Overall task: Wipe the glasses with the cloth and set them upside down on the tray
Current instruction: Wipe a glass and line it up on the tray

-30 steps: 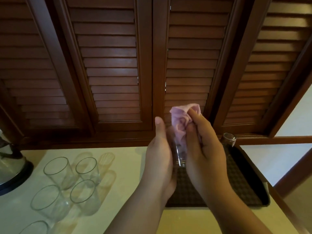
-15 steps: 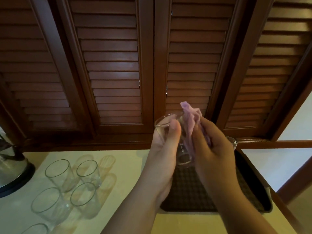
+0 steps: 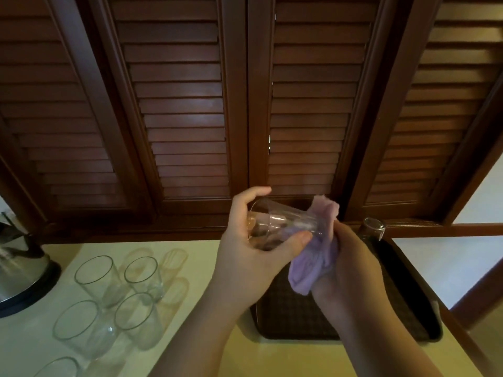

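Glasses: seven; one (image 3: pixel 283 224) held sideways above the tray (image 3: pixel 294 319), one (image 3: pixel 373 230) inverted on it, five (image 3: pixel 109 303) upright on the counter (image 3: pixel 190 268).
Left hand (image 3: pixel 253 257): grips the glass.
Right hand (image 3: pixel 351 270): grips the cloth (image 3: pixel 315 262) against its base.
Kettle (image 3: pixel 19 270): far left.

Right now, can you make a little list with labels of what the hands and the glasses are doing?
left hand: holds a clear glass tipped on its side
right hand: grips the purple cloth at the glass's end
tray: dark, one upside-down glass at its far corner
waiting glasses: upright on the counter, at least five
kettle: far left
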`<move>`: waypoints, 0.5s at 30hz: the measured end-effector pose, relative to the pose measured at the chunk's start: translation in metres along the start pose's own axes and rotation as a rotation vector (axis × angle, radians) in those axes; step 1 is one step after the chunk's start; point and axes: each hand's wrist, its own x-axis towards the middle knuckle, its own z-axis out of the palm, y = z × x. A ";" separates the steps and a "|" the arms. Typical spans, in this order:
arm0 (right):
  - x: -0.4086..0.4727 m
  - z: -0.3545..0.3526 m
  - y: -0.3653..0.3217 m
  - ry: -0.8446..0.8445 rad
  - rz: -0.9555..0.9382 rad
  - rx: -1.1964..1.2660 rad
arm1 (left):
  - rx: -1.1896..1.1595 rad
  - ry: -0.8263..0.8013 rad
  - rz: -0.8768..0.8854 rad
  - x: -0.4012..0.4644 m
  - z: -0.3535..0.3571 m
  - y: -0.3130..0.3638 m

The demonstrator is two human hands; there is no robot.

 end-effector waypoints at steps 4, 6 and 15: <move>0.011 -0.004 -0.041 0.102 0.260 -0.310 | 0.049 0.130 0.030 -0.009 0.014 -0.002; 0.013 -0.003 -0.055 -0.118 0.013 -0.629 | -0.051 0.166 -0.058 -0.011 0.020 0.000; 0.025 -0.024 -0.059 -0.660 -0.552 -1.212 | -0.031 0.113 0.100 -0.005 0.014 -0.007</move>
